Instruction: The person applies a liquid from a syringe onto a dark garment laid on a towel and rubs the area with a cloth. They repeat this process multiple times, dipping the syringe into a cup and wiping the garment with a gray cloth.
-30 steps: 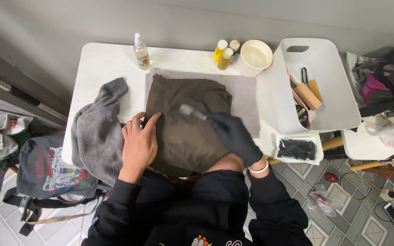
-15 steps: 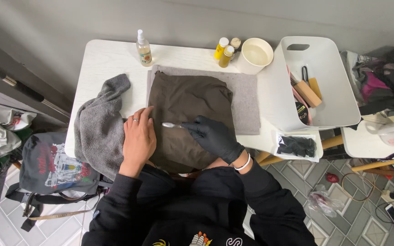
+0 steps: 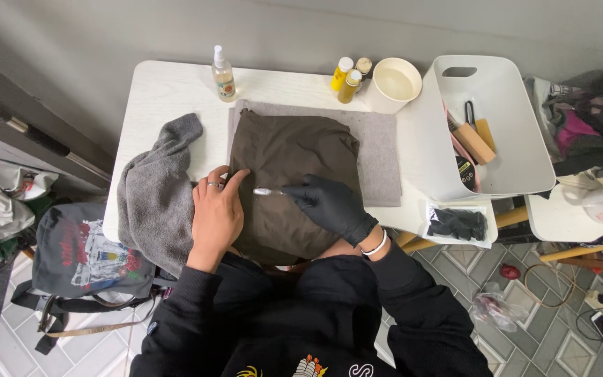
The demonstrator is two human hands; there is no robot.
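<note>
Brown garment point(image 3: 284, 181) lies folded on a grey mat point(image 3: 382, 160) mid-desk point(image 3: 162, 91), flat for brushing. Bare left hand point(image 3: 216, 213) presses it, fingers spread, likely to keep the cloth taut; gloved right hand point(image 3: 329, 204) has fingers clamped on 1 toothbrush point(image 3: 268, 191), bristles touching the fabric. Behind stand 1 spray bottle point(image 3: 222, 73), 3 small bottles point(image 3: 349, 75) and 1 bowl point(image 3: 393, 82).

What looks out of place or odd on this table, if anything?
Little stands out. Only the right hand wears a black glove, holding a small brush; the left hand is bare on the brown garment. The grey cloth droops over the table edge. No spill shows.
</note>
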